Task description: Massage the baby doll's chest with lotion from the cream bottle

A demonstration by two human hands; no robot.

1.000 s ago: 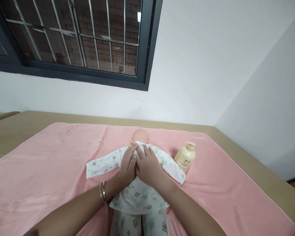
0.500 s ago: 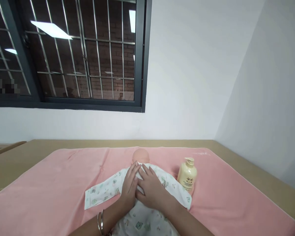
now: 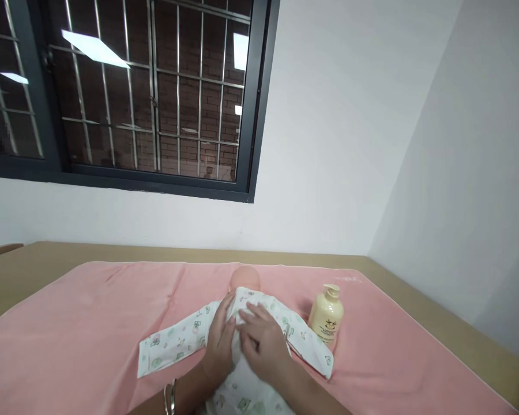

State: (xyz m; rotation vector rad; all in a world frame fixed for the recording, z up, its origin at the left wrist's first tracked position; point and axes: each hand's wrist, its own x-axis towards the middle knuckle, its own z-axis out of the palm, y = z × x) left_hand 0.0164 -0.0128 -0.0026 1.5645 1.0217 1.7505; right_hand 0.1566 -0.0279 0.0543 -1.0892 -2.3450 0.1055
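Observation:
A baby doll [image 3: 244, 278] lies on the pink mat, its bald head toward the wall and its face out of sight. It wears a white printed baby garment [image 3: 173, 347] with both sleeves spread outward. My left hand [image 3: 219, 339] rests along the left side of the doll's upper body, fingers stretched toward the head. On the right side of the upper body is my right hand [image 3: 263, 341], its fingers apart and slightly bent over the cloth. Neither hand grips anything that I can see.
A pale yellow pump bottle [image 3: 327, 316] stands just beyond the right sleeve. The pink mat [image 3: 82, 323] covers most of a tan table [image 3: 441, 314]. Behind it are a white wall and a barred window [image 3: 155, 92].
My right hand has moved down from the doll's collar and bent its fingers, parting from my left fingertips. My left hand has shifted slightly toward me. The camera view has tilted a little.

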